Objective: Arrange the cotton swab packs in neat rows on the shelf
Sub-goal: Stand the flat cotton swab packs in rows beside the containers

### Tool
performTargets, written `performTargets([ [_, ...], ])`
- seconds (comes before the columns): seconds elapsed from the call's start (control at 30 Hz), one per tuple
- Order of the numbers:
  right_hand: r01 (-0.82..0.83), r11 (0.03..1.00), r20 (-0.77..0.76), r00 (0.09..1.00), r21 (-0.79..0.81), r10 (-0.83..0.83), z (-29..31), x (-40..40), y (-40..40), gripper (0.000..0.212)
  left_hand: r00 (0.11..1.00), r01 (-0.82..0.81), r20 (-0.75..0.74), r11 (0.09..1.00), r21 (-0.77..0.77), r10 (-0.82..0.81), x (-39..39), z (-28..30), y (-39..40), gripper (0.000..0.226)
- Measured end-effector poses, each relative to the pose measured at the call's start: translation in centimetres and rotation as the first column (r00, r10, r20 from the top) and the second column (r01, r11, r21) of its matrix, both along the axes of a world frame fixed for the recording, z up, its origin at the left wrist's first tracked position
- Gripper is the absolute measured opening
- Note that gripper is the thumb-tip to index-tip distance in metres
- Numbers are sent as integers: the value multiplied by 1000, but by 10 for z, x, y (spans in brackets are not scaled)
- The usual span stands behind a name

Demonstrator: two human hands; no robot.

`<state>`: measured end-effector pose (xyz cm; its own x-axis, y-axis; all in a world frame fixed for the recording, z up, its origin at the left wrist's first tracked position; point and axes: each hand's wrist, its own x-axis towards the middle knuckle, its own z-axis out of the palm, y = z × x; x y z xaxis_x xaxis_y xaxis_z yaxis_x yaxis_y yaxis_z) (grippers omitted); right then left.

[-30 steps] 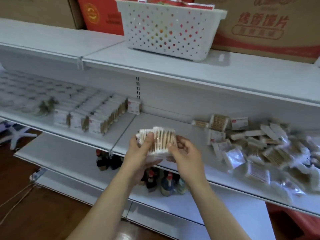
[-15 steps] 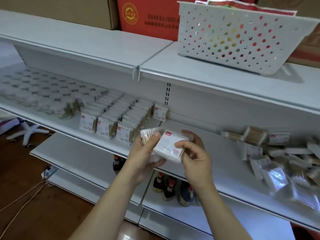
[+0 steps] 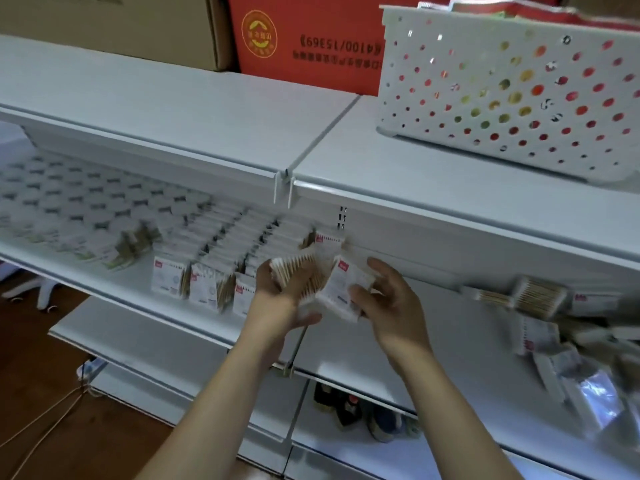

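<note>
A person's two bare forearms are reaching forward over a white metal store shelf point(image 3: 398, 348); the left hand point(image 3: 277, 296) is holding a cotton swab pack point(image 3: 298, 271) with its wooden sticks facing up, the fingers curling under and around it and the thumb lying along its near edge; the right hand point(image 3: 388, 299) is gripping a second pack point(image 3: 341, 289), white label side showing, its thumb pressing on the pack's lower corner and its other fingers curving behind the far edge; the two packs are touching each other, hovering just above the shelf at the seam between two shelf sections.

Just to the left of the hands, neat rows of packs point(image 3: 221, 258) are standing upright on the same shelf, their labels facing front; the left hand is overlapping the nearest row's right end. Further left, blurred white packages point(image 3: 69, 202) are lying in rows. At the right end of the shelf, well apart from the hands, a loose heap of packs point(image 3: 554, 327) is lying jumbled at all angles.

On the shelf above, a white perforated plastic basket point(image 3: 502, 98) is sitting at the right, with a red cardboard box point(image 3: 304, 39) and a brown carton point(image 3: 138, 26) behind it. On a lower shelf, dark bottles point(image 3: 346, 407) are standing between the forearms. Blur is softening most detail.
</note>
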<state>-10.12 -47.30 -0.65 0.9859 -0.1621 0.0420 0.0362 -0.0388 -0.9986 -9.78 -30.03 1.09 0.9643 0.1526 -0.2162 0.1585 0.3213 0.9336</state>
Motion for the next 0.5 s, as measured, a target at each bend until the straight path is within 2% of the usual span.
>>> performTargets([
  [0.07, 108, 991, 8, 994, -77, -108, -4, 13, -3, 49, 998, -59, 18, 998, 5, 59, 9, 0, 11, 52],
  [0.17, 178, 953, 57, 984, -244, -169, -14, 35, 4, 42, 998, -67, 7, 998, -1, 67, 22, 0, 31, 53],
  [0.3, 237, 790, 166, 971, -565, -172, -39, 71, 30, 40, 999, 48, -20, 999, -10, -48, 30, 4, 54, 42],
  [0.5, 263, 681, 201, 965, -683, -171, -66, 116, 53, 38, 976, 213, -35, 976, -53, -215, 43, 7, 87, 37],
])
